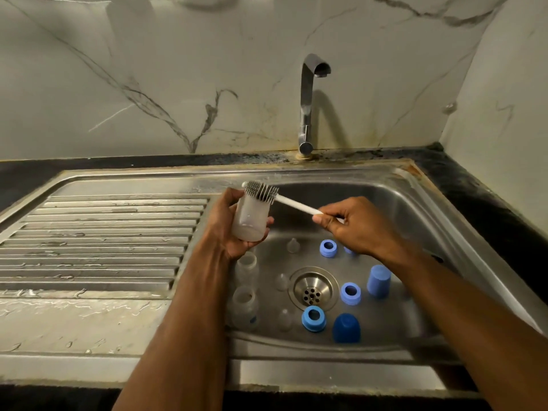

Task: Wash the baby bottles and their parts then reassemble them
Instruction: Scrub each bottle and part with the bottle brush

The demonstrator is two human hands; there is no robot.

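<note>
Over a steel sink [415, 203], a bottle [249, 218] is gripped by the left hand [228, 229], mouth tilted toward the brush [262, 191]. The brush handle is pinched by the right hand [353, 223] fingers, apparently for scrubbing the rim; rings [350, 293] and caps [378, 280] wait below.

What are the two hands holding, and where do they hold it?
The left hand grips a clear bottle round its body. The right hand pinches the brush by its white handle's end.

Held above the sink basin [415, 221]: a bottle [249, 216] in the left hand [229, 229], a brush [268, 194] across its mouth, gripped from the right by the right hand [353, 225]. In the basin, two bottles [245, 292] left of the drain [312, 289]; rings [350, 293] and caps [378, 280] to its right. Draining board [98, 241] at left, tap [308, 105] behind.
</note>
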